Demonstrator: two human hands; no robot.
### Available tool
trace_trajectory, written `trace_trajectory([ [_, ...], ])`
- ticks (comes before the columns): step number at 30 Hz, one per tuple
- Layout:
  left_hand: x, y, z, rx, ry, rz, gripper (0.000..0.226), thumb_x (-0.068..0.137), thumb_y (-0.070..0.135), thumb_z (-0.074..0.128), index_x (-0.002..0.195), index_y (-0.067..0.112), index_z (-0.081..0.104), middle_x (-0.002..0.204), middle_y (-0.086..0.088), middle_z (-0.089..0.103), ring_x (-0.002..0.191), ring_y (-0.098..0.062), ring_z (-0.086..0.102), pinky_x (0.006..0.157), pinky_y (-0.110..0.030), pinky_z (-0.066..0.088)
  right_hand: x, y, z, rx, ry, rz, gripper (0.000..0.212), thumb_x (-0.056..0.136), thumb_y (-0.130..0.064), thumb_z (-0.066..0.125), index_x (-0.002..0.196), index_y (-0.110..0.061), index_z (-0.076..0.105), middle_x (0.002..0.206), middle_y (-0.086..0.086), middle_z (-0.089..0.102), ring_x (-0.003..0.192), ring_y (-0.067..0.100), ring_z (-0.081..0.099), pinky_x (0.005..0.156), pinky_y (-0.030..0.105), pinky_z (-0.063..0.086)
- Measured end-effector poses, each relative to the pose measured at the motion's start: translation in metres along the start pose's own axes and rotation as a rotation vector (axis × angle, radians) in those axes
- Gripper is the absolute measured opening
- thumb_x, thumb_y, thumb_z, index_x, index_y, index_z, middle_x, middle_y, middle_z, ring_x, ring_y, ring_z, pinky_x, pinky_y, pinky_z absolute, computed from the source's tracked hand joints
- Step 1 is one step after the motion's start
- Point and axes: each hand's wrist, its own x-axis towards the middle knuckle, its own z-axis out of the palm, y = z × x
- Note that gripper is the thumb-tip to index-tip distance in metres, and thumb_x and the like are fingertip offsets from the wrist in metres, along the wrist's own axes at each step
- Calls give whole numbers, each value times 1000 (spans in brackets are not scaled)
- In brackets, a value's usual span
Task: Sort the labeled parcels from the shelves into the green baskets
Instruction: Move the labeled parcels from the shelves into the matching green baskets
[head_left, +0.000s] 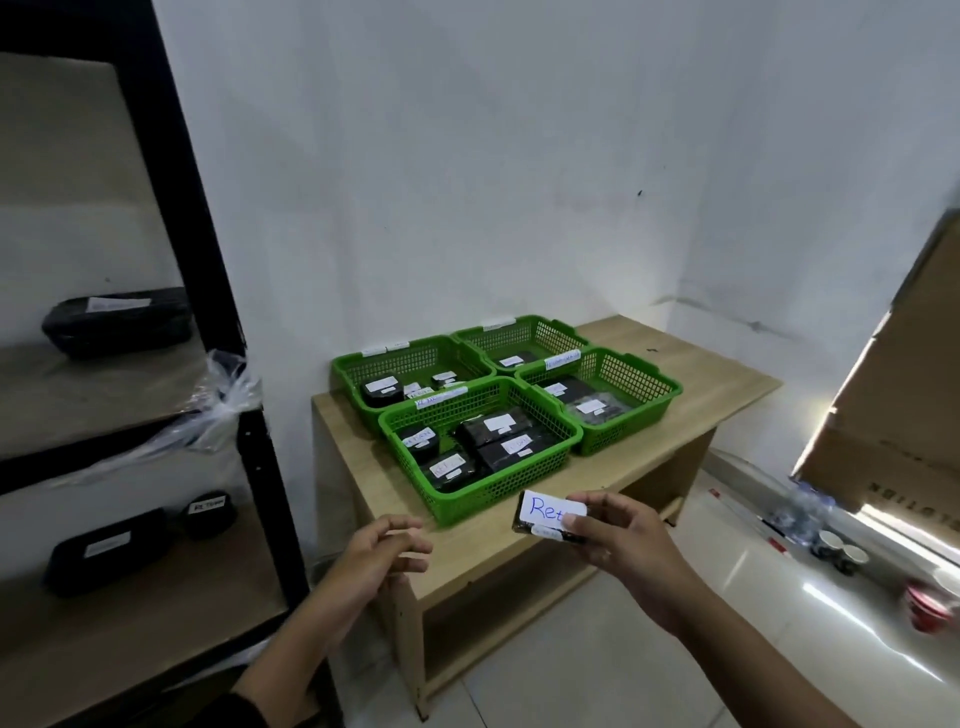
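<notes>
- Far to the left of the grip, the black shelves (249, 441) hold more dark parcels not yet sorted; one round one (209, 513) carries a label that seems to read "Return"
- The left hand (382, 558) hovers over the near edge of the wooden table (691, 405), fingers loosely curled and holding nothing, a little to the left of the grip and about level with it
- The right hand (618, 540) pinches a small black parcel (545, 519) by its right end, thumb below and fingers above; it is the hand that carries, so the drop falls to it
- The parcel's long axis runs roughly left to right, its free end pointing toward the left hand, its white label facing up with "Ret" legible
- Just beyond the grip and slightly left lies the nearest green basket (480, 501), whose parcels bear labels that look alike, though blurred; the likely move is a short reach forward over its near rim
- The other three baskets lie farther off, behind and to the right
</notes>
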Motion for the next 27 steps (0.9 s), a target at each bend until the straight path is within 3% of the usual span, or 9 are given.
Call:
trace_trajectory([
  [7, 117, 0, -11, -43, 192, -24, 13, 95, 12, 48, 101, 15, 59, 87, -4, 68, 71, -15, 61, 58, -21, 42, 102, 4, -8, -91, -44, 18, 20, 79, 3, 69, 98, -3, 66, 97, 20, 71, 82, 24, 67, 67, 30, 55],
  [10, 173, -3, -13, -51, 350, -50, 10, 94, 13, 49, 101, 16, 55, 98, -9, 62, 70, -15, 54, 59, -25, 39, 151, -2, -12, -168, -73, 29, 19, 79, 4, 69, 95, -5, 67, 93, 19, 70, 78, 23, 66, 69, 30, 54],
  [12, 206, -3, -10, 36, 475, -54, 27, 92, 17, 53, 118, 10, 49, 112, -15, 56, 80, -21, 53, 66, -29, 42, 177, -4, -13, -241, -89, 30, 19, 79, 3, 69, 96, -6, 68, 90, 19, 67, 76, 22, 65, 69, 30, 54],
  [14, 237, -5, -6, 181, 597, -62, 49, 88, 22, 57, 130, 4, 39, 125, -19, 52, 104, -33, 54, 86, -36, 44, 199, -4, -12, -304, -105, 27, 20, 79, 1, 70, 98, -6, 68, 87, 17, 66, 73, 17, 66, 64, 24, 55],
  [17, 270, -12, 7, 385, 634, -174, 64, 89, 31, 54, 140, 2, 27, 138, -25, 39, 122, -43, 44, 99, -45, 39, 230, 6, -5, -365, -114, 36, 21, 77, -2, 73, 97, -8, 70, 75, 8, 59, 64, 9, 63, 61, 20, 51],
  [20, 281, -30, 22, 460, 637, -131, 59, 94, 31, 45, 140, 2, 23, 132, -26, 43, 113, -45, 50, 89, -47, 46, 258, 23, 6, -448, -137, 47, 19, 72, -3, 78, 86, -12, 70, 62, -1, 50, 64, 13, 53, 67, 29, 50],
  [22, 284, -40, 25, 512, 687, -65, 53, 96, 30, 41, 138, 2, 26, 127, -25, 50, 107, -43, 54, 80, -43, 47, 276, 34, 15, -515, -181, 60, 19, 70, -5, 80, 83, -11, 68, 59, 0, 53, 64, 14, 53, 70, 32, 49],
  [27, 287, -48, 24, 512, 776, -5, 43, 98, 32, 35, 135, 12, 34, 125, -15, 56, 106, -38, 57, 78, -38, 44, 310, 63, 45, -892, -388, 38, 27, 67, -26, 85, 87, -13, 72, 68, -2, 64, 60, 3, 55, 54, 8, 40],
])
